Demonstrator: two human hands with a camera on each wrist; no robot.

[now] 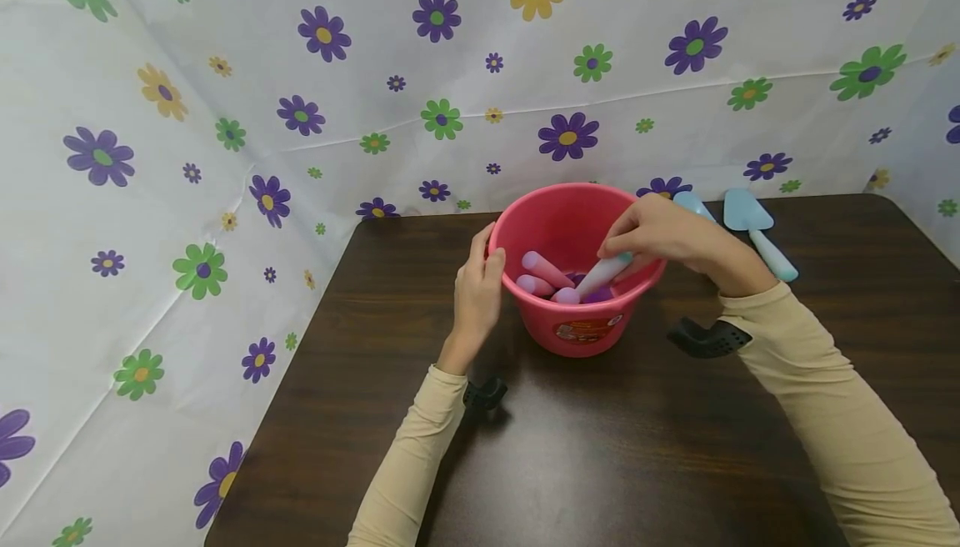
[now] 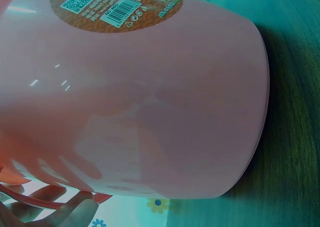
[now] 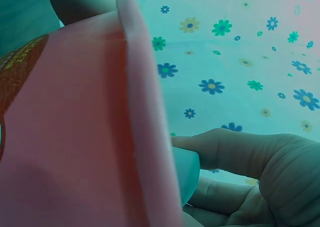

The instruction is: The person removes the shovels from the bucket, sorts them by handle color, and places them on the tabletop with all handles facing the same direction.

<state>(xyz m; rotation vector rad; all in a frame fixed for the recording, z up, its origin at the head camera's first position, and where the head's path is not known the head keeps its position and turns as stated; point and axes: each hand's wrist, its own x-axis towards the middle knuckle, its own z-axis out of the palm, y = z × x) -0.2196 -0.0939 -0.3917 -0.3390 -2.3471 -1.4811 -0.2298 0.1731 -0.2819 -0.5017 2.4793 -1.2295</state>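
Note:
A pink-red plastic bucket (image 1: 577, 318) stands upright on the dark table, an oval label on its front. My left hand (image 1: 477, 293) holds the bucket's left side at the rim; in the left wrist view its fingers (image 2: 80, 212) lie by a thin red strip. Over the right rim, my right hand (image 1: 660, 234) pinches the pale blue end of a whitish handle (image 1: 600, 274) that slants down into the bucket. Its lower part is hidden, so its kind is unclear. Beside it inside are several pink-lilac handles (image 1: 546, 268) and some purple pieces (image 1: 597, 296).
A light blue toy shovel (image 1: 747, 212) with a pale handle lies right of the bucket. Another light blue piece (image 1: 694, 203) is partly hidden behind my right hand. A flowered white sheet (image 1: 465, 97) hangs along the table's back and left sides.

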